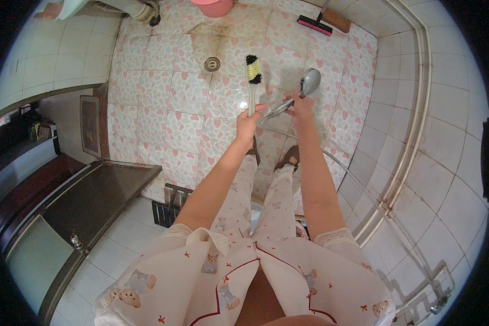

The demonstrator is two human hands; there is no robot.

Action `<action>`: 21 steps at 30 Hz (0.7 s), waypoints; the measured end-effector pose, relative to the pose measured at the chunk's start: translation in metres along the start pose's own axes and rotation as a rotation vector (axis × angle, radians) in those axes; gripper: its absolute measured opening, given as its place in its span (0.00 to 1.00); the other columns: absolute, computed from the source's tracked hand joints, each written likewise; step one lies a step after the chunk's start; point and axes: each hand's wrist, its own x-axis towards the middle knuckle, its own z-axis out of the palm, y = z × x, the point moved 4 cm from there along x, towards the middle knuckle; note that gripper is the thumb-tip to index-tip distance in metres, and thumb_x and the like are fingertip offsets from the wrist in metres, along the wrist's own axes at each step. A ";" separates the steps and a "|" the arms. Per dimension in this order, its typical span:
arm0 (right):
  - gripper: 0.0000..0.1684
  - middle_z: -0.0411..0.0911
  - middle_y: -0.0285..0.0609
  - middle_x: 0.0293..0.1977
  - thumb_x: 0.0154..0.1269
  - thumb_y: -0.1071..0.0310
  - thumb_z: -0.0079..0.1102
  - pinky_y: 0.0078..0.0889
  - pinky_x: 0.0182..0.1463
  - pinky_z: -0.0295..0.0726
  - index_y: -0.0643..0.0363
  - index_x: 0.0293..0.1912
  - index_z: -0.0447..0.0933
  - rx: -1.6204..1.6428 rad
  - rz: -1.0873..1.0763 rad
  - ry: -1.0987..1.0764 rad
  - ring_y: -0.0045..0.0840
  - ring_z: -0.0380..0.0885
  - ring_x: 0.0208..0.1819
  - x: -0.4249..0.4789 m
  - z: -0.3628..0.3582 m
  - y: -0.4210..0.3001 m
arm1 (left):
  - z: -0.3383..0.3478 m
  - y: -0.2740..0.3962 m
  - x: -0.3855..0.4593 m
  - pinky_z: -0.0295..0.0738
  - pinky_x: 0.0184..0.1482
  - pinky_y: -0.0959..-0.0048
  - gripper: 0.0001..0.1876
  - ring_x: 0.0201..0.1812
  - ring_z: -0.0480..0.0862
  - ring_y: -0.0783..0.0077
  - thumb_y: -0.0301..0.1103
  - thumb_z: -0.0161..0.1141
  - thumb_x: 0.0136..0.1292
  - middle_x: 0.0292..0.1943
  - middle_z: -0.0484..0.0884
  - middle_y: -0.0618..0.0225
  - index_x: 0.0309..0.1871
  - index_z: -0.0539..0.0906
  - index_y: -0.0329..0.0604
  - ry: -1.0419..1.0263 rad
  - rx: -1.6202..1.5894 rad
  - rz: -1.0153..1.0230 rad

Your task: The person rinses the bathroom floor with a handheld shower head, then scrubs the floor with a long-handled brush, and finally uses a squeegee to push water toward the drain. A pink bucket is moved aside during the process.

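My left hand grips the pale handle of a scrub brush. Its black and yellow bristles face up and to the side, above the tiled floor. Just to the right, my right hand is closed around the chrome handle of a hand shower. The shower's round head points away from me, and whether water flows from it cannot be made out. From the handle's lower end a flexible shower hose runs behind my right forearm towards the right wall.
The pink-patterned floor has a round drain with brown stains behind it. A pink bucket and a black-and-red floor brush stand at the far side. Pipes run along the right wall; a door stands ajar at left.
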 end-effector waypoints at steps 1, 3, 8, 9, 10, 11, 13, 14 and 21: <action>0.11 0.75 0.39 0.31 0.65 0.61 0.47 0.38 0.33 0.77 0.59 0.37 0.69 -0.017 0.004 -0.006 0.26 0.77 0.35 -0.001 0.004 0.001 | 0.001 0.000 -0.001 0.67 0.39 0.81 0.12 0.36 0.74 0.81 0.24 0.53 0.55 0.36 0.79 0.72 0.42 0.82 0.40 -0.003 -0.007 -0.017; 0.10 0.75 0.41 0.31 0.65 0.63 0.47 0.37 0.31 0.77 0.60 0.40 0.66 0.012 -0.020 -0.021 0.27 0.78 0.33 -0.003 0.008 0.004 | -0.001 -0.001 0.001 0.68 0.37 0.80 0.12 0.34 0.74 0.81 0.24 0.53 0.54 0.35 0.79 0.72 0.42 0.82 0.40 -0.006 -0.024 0.012; 0.10 0.75 0.41 0.31 0.65 0.65 0.48 0.34 0.30 0.77 0.61 0.41 0.64 0.139 -0.084 0.107 0.27 0.77 0.32 -0.006 -0.016 0.019 | -0.015 -0.002 0.006 0.67 0.35 0.81 0.11 0.32 0.73 0.82 0.24 0.54 0.55 0.31 0.78 0.75 0.41 0.82 0.40 0.074 0.039 0.015; 0.10 0.75 0.41 0.31 0.65 0.63 0.48 0.35 0.31 0.78 0.60 0.40 0.65 0.141 -0.107 0.142 0.26 0.77 0.33 -0.004 -0.029 0.024 | -0.015 -0.002 0.007 0.66 0.35 0.82 0.11 0.31 0.72 0.83 0.24 0.54 0.55 0.31 0.77 0.75 0.41 0.82 0.40 0.081 0.032 0.029; 0.11 0.75 0.40 0.31 0.64 0.62 0.49 0.35 0.31 0.78 0.59 0.40 0.66 0.146 -0.136 0.187 0.26 0.77 0.34 0.000 -0.046 0.032 | -0.015 0.001 0.010 0.65 0.35 0.83 0.11 0.31 0.71 0.83 0.24 0.54 0.55 0.31 0.77 0.75 0.41 0.82 0.39 0.077 0.028 0.042; 0.11 0.75 0.41 0.30 0.64 0.62 0.49 0.36 0.31 0.78 0.59 0.40 0.66 0.150 -0.145 0.264 0.26 0.77 0.33 0.004 -0.068 0.044 | -0.016 0.003 0.010 0.65 0.34 0.83 0.11 0.30 0.70 0.84 0.23 0.54 0.55 0.31 0.77 0.75 0.41 0.82 0.39 0.072 0.025 0.054; 0.12 0.75 0.41 0.30 0.64 0.61 0.49 0.38 0.31 0.79 0.60 0.41 0.65 0.160 -0.182 0.403 0.27 0.77 0.33 0.024 -0.129 0.076 | -0.019 -0.001 0.016 0.63 0.34 0.84 0.11 0.29 0.68 0.85 0.23 0.54 0.55 0.30 0.76 0.76 0.41 0.82 0.38 0.058 0.082 0.067; 0.13 0.75 0.42 0.30 0.64 0.61 0.49 0.39 0.31 0.79 0.60 0.41 0.65 0.176 -0.172 0.493 0.28 0.77 0.33 0.028 -0.161 0.090 | -0.021 -0.001 0.019 0.63 0.33 0.84 0.11 0.28 0.67 0.85 0.23 0.54 0.55 0.30 0.76 0.76 0.41 0.82 0.38 0.056 0.109 0.079; 0.18 0.75 0.48 0.38 0.65 0.58 0.47 0.45 0.35 0.79 0.63 0.45 0.65 0.468 -0.047 0.961 0.37 0.76 0.39 -0.038 -0.294 0.116 | -0.027 -0.006 0.020 0.62 0.34 0.83 0.10 0.29 0.66 0.84 0.23 0.54 0.56 0.28 0.73 0.79 0.40 0.82 0.37 0.046 0.206 0.031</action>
